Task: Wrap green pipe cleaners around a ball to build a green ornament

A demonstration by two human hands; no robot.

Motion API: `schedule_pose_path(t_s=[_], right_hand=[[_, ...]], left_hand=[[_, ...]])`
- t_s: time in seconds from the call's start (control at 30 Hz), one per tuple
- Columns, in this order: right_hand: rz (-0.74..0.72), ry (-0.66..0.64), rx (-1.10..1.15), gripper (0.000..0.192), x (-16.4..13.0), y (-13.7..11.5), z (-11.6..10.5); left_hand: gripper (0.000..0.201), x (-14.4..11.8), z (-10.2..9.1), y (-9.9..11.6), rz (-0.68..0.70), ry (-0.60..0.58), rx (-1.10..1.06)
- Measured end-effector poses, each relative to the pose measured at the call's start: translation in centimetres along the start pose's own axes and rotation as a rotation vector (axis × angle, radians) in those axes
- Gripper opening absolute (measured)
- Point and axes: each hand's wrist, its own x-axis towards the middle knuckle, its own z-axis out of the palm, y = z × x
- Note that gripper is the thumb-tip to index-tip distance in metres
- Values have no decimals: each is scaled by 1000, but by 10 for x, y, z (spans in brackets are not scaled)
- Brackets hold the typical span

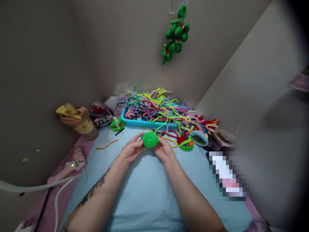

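A round green fuzzy piece point(150, 140), wound from pipe cleaner, is held between both my hands above the light blue table top point(145, 190). My left hand point(131, 149) pinches its left side with fingers and thumb. My right hand point(165, 150) grips its right side. A loose green strand rises from the piece toward the blue tray point(135, 122), which is heaped with pipe cleaners point(156, 104) of many colours just behind my hands.
Finished fuzzy figures point(187, 143) lie right of my hands. A lidded cup point(79, 122) stands at the left, with a pink glue gun point(70, 167) and its white cable near the left edge. A green ornament point(175, 35) hangs on the wall. An orange strand point(106, 145) lies loose.
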Motion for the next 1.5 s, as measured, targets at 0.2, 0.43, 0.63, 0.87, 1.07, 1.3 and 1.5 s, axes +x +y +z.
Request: schedule_pose_path(t_s=[0.2,0.43,0.63,0.87,1.07,1.3,1.5], right_hand=[[71,-143,-12,33,-11,-5,8],[135,-205,59,36,-15,-9,8],[208,-313,116,35,-15,-7,5],[180,-341,66,42,-18,-8,5],[-74,-308,-177,41,-19,-10,10],[-164,-370,-485,32,-17,6,7],[-180,-487,-602,30,-23,5,11]], left_hand=[[47,2,-1,4,19,15,-34],[51,-2,0,6,47,-130,-62],[52,-7,3,9,60,-189,-72],[54,-9,1,10,53,-177,-29],[55,-9,7,16,212,7,170],[66,-11,12,7,176,53,336],[62,-8,10,3,16,93,218]])
